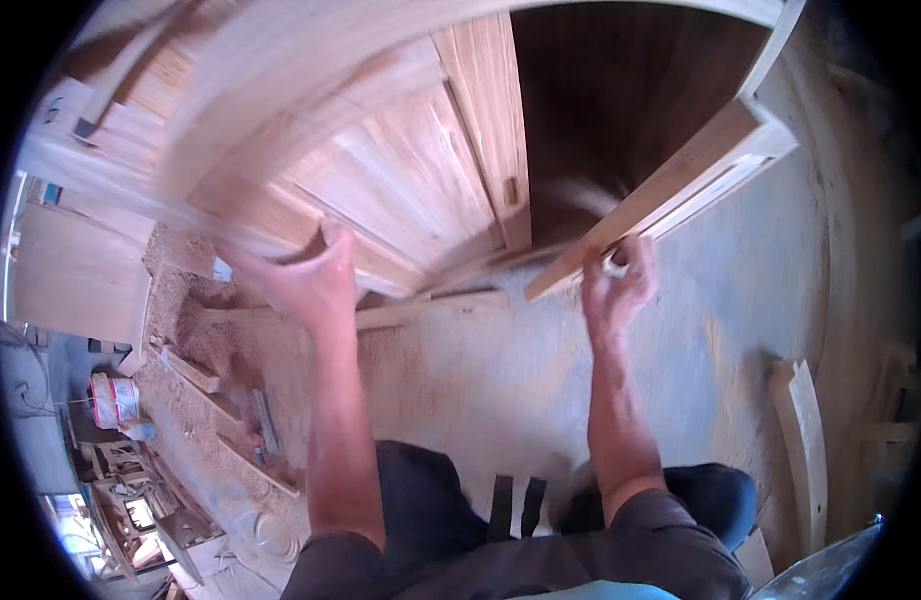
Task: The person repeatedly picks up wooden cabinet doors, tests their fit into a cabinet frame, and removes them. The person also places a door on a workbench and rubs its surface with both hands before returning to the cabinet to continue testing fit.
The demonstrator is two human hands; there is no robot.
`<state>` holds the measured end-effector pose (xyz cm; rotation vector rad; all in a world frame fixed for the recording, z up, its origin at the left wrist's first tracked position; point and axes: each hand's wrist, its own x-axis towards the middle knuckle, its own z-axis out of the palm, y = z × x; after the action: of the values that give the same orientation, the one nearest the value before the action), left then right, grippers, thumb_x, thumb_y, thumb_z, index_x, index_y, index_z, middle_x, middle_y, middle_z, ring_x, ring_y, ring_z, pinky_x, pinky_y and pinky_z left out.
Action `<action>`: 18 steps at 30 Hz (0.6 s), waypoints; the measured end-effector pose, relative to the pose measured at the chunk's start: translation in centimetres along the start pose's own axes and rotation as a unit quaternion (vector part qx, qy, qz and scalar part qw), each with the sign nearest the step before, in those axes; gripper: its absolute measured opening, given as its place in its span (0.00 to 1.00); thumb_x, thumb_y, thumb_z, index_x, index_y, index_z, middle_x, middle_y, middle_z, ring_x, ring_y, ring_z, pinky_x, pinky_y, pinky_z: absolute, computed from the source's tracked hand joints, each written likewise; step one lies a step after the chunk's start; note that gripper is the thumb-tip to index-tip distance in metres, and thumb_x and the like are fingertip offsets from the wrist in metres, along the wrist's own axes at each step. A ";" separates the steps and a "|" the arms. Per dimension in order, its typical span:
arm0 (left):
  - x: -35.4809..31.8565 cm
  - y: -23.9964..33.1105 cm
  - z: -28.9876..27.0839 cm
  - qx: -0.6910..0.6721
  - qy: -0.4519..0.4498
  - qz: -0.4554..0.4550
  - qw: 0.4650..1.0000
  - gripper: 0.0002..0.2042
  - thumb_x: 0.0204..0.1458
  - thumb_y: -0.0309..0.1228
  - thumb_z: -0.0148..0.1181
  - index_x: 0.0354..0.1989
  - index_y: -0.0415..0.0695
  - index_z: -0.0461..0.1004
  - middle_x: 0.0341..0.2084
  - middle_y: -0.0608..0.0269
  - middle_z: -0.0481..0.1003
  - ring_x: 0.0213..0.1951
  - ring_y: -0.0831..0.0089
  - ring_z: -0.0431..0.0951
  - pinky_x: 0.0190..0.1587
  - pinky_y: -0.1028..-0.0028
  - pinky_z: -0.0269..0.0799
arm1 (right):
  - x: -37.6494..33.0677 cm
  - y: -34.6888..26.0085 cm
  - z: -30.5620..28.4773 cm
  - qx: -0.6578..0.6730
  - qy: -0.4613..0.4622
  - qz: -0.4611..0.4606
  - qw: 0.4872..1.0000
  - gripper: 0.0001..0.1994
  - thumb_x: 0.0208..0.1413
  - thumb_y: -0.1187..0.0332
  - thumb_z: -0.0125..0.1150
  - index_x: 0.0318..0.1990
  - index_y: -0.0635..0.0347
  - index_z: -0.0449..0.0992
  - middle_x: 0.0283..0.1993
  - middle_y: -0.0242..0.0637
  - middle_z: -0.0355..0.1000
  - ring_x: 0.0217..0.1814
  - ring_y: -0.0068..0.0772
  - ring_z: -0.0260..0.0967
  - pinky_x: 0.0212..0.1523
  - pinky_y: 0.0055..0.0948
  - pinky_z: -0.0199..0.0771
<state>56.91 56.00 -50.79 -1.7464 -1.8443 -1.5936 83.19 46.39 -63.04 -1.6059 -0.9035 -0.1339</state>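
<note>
Head view, left fingers (pixel 326 262) spread under wooden frame (pixel 281 190), right fingers (pixel 621 270) curled

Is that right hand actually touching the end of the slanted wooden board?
Touching. In the head view, the right hand has its fingers curled around the lower end of the slanted wooden board, with no gap visible between them, though the picture is somewhat blurred.
</note>
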 end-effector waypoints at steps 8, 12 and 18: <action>0.3 -0.6 0.4 -0.020 0.029 0.045 0.998 0.47 0.42 0.28 0.70 0.68 0.22 0.47 0.60 0.33 0.61 0.62 0.52 0.66 0.66 0.57 0.62 | 1.1 4.7 -1.2 -0.099 -0.009 -0.071 0.992 0.09 0.43 0.80 0.65 0.27 0.58 0.70 0.27 0.35 0.65 0.32 0.39 0.63 0.40 0.37 0.64; 0.4 -0.9 0.6 -0.027 0.015 0.058 0.998 0.47 0.42 0.27 0.70 0.68 0.23 0.46 0.60 0.33 0.60 0.62 0.52 0.66 0.66 0.59 0.62 | 0.6 7.4 1.2 -0.113 -0.074 -0.093 0.986 0.06 0.46 0.78 0.65 0.29 0.57 0.74 0.29 0.37 0.70 0.37 0.45 0.69 0.44 0.40 0.67; 0.2 -0.7 0.1 -0.061 -0.018 0.006 0.998 0.52 0.45 0.25 0.70 0.71 0.24 0.35 0.64 0.30 0.55 0.63 0.53 0.65 0.67 0.60 0.63 | 0.2 -2.9 2.4 0.071 -0.036 0.022 0.997 0.13 0.51 0.76 0.69 0.46 0.63 0.79 0.37 0.41 0.75 0.42 0.38 0.75 0.45 0.36 0.76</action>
<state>56.30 56.39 -51.06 -1.8439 -1.7847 -1.7149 80.58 48.47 -61.26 -1.5048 -0.9118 0.0190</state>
